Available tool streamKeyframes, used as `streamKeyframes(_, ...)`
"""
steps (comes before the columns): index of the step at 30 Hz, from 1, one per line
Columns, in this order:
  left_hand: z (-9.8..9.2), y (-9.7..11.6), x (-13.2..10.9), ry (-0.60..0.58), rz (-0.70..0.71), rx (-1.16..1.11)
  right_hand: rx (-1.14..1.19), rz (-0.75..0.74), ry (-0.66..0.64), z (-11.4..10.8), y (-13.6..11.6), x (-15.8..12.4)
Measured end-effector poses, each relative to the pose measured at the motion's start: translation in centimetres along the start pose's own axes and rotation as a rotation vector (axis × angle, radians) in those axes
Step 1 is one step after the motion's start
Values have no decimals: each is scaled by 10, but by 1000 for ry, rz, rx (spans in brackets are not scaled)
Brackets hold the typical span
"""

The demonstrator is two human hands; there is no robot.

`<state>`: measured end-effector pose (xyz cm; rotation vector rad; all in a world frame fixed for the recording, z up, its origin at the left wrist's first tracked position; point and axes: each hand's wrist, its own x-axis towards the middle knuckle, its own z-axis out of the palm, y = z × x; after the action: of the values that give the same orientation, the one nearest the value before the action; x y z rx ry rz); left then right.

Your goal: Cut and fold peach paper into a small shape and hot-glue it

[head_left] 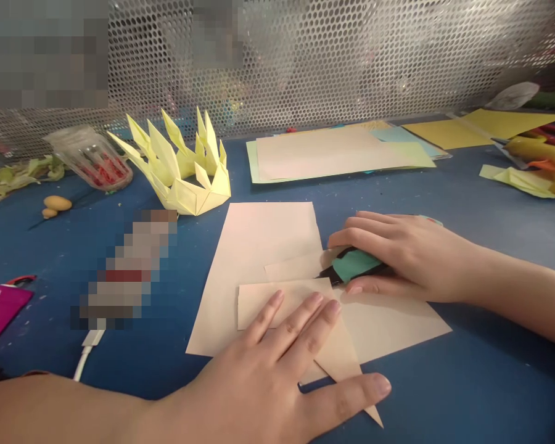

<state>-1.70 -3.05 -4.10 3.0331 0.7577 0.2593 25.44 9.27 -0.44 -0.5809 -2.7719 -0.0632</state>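
My left hand [259, 388] lies flat, fingers spread, over a small folded paper piece [259, 302] and the pale paper beneath. My right hand [402, 256] is wrapped round a teal and black tool that looks like a stapler [358, 264]; its black end lies at the edge of the folded piece. A narrow paper strip [296, 266] reaches out to the left of that black end. Under both hands lie a large pale sheet [263, 240] and another pale sheet [398, 327] slanting to the right. My left hand hides part of the folded piece.
A yellow folded-paper crown [194, 191] stands at the back left, near a clear jar [95, 157] with red bits. A blurred-out object [124, 271] with a white cable [86, 351] lies left. Stacked paper sheets [324, 154] and yellow sheets [481, 129] lie before a perforated metal screen [305, 61].
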Motion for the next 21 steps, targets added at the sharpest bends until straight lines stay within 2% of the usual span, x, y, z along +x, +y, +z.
streamKeyframes(16,-8,0,1,-126,27,-6,-56,76,-49,-1,-9,3)
streamKeyframes(21,-7,-1,2,-114,24,-18,-68,85,-33,0,-12,2)
